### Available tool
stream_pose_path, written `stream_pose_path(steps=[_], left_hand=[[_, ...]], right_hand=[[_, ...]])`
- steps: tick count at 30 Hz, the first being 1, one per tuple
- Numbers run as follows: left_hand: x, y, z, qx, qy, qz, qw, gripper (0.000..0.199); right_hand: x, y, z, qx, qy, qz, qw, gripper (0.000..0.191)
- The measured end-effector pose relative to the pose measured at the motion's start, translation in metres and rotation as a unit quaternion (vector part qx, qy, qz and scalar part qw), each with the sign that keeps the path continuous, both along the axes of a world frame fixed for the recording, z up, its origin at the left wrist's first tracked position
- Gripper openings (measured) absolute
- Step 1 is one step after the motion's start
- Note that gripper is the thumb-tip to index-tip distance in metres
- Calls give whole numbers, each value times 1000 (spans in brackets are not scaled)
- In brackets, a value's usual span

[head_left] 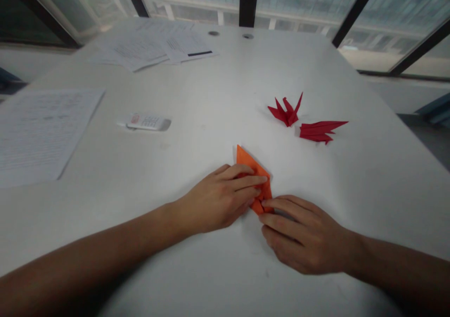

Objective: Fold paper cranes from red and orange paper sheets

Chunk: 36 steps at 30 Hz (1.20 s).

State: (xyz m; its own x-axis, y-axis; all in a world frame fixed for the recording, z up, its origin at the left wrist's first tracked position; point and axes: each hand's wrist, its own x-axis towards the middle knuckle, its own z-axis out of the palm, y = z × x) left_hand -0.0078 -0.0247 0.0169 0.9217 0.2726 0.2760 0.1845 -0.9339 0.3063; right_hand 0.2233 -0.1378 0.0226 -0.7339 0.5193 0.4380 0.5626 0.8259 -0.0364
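Observation:
A folded piece of orange paper lies on the white table, its pointed end toward the far side. My left hand rests over its left and middle part, the fingers stretched out and pressing it flat. At the near right corner of the paper, my right hand pinches the edge between thumb and fingers. The fingertips of both hands are close together, and parts of the folds are hidden under them.
Two red folded-paper figures, one upright and one on its side, sit beyond my right hand. A white labelled object lies left of centre. Printed sheets are at the left, more papers at the table's far end.

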Motion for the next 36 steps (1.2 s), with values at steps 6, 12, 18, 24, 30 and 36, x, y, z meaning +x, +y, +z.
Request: stream_pose_path(steps=[6, 12, 18, 24, 30, 36], left_hand=[[-2, 1, 3, -12, 58, 14, 998, 37], [-5, 1, 4, -20, 82, 5, 996, 41], [-6, 7, 3, -73, 60, 1, 996, 44], [-6, 11, 4, -133, 28, 33, 990, 40], [-6, 12, 5, -193, 2, 59, 979, 42], [-5, 11, 2, -182, 4, 70, 981, 46]], right_hand=[[-1, 1, -3, 5, 12, -7, 1000, 11], [1, -2, -2, 31, 40, -45, 998, 15], [1, 1, -4, 12, 12, -50, 999, 20], [2, 2, -4, -8, 8, -44, 999, 24], [3, 2, -7, -5, 8, -45, 999, 23], [4, 2, -8, -12, 20, -46, 999, 25]])
